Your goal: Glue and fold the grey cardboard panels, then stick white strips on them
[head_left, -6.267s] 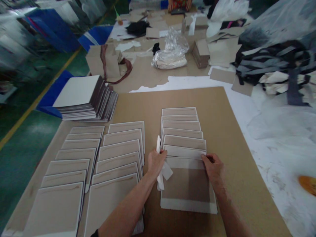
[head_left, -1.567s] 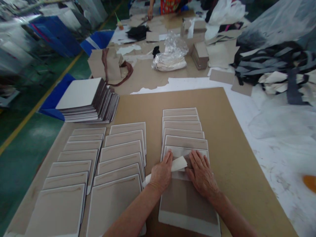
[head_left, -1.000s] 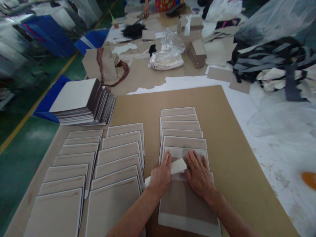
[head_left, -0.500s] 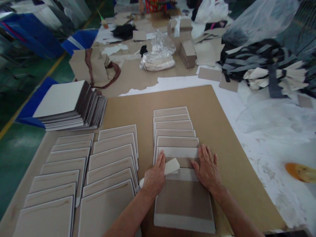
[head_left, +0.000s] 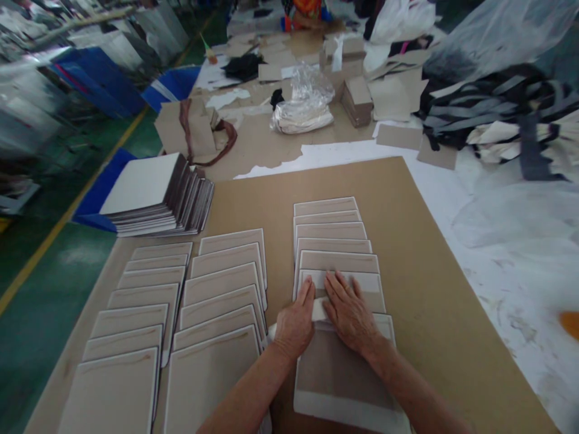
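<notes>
My left hand [head_left: 296,322] rests at the left edge of the right-hand column of panels, fingers pressed together and pointing forward. A white flat strip [head_left: 319,309] passes under its palm and sticks out on both sides; its kind is unclear. My right hand [head_left: 350,310] lies flat on a beige panel with a pale band [head_left: 371,282], fingers stretched forward and partly over the strip's end. Below my hands is the nearest panel [head_left: 337,367], grey-brown with pale bands. Overlapping panels [head_left: 337,231] run up the board beyond my fingertips.
Two more columns of overlapping panels [head_left: 215,374] [head_left: 122,380] lie to the left. Behind them stands a thick stack of boards [head_left: 142,184]. Farther back are a plastic-wrapped bundle [head_left: 303,114], a pile of dark strips [head_left: 484,114] and a person's arm [head_left: 310,21].
My right hand has slid left across the panel, from its right edge to close beside my left hand. The left hand stays at the panel's left edge. The view has turned slightly left.
</notes>
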A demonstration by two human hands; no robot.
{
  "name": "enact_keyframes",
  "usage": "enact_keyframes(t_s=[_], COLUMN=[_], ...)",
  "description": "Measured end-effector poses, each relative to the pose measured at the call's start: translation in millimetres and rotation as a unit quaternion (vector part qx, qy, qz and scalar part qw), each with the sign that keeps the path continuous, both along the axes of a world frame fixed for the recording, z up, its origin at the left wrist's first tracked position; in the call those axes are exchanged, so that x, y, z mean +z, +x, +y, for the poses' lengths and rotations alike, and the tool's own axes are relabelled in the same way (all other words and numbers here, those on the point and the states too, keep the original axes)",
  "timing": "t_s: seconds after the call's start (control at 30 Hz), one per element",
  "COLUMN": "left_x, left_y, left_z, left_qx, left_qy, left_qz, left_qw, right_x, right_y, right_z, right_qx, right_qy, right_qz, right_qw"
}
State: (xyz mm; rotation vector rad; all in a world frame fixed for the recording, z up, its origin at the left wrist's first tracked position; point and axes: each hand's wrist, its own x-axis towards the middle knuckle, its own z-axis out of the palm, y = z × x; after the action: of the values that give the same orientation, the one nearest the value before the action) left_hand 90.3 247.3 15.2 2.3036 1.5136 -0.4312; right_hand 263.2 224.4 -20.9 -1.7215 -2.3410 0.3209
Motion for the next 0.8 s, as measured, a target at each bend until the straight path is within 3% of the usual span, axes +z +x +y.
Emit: enact_keyframes(t_s=[0.3,0.53,0.7,0.8], left_x=[0.9,1.7,26.6,49.0], left_y=[-1,-3,-12,-16], left_z=[-1,0,2,3], left_qx=[0.009,0.050,0.147,0.245], left_qy=[0.008,-0.028,-0.057,-0.082], left_qz=[0.003,-0.047,-0.167,-0.255], left_qw=[1.000,0.997,0.973,0.932], right_x=[-9.6,-23.2,-30.4,-11.2], right_y=[-5,47,92,91], right_z=[2,-24,-43,-39], right_qx=[0.001,-0.140,-0.297,-0.296], right_qy=[0.009,0.025,0.068,0.068], right_qz=[-0.041,-0.055,0.008,0.166], right_qw=[0.999,0.988,0.953,0.938])
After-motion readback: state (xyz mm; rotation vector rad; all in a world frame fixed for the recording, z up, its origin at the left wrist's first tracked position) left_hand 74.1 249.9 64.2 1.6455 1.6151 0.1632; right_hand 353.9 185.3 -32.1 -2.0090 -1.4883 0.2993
